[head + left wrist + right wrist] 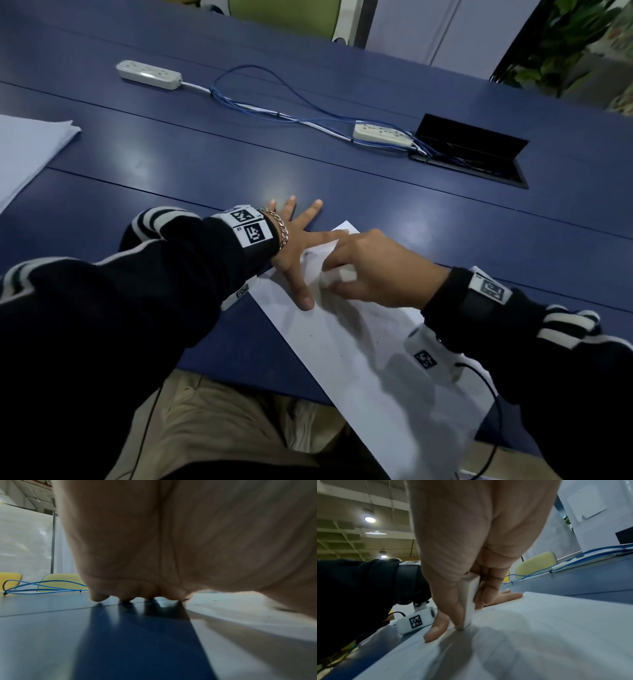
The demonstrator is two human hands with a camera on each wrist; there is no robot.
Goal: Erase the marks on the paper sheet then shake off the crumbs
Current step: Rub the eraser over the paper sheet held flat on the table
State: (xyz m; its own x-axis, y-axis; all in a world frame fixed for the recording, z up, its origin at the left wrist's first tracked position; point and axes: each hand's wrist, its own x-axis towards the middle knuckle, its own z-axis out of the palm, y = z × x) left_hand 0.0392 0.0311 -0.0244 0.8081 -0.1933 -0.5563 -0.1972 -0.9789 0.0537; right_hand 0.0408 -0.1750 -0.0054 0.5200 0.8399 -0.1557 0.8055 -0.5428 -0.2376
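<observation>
A white paper sheet (346, 346) lies slantwise on the blue table (205, 164), its near end hanging over the front edge. My left hand (301, 240) lies flat with spread fingers, pressing the sheet's far left part; its thumb (305, 294) rests on the paper. My right hand (370, 270) pinches a white eraser (337, 275) between thumb and fingers. In the right wrist view the eraser (470, 601) stands on end with its lower tip on the paper (539, 635). Faint pencil marks show near the left hand (154, 547).
A stack of white paper (27, 154) lies at the left edge. Two power strips (149, 74) (382, 134) with blue cables (274, 109) cross the far table. An open black cable hatch (472, 150) sits at the right. My lap is below the table's front edge.
</observation>
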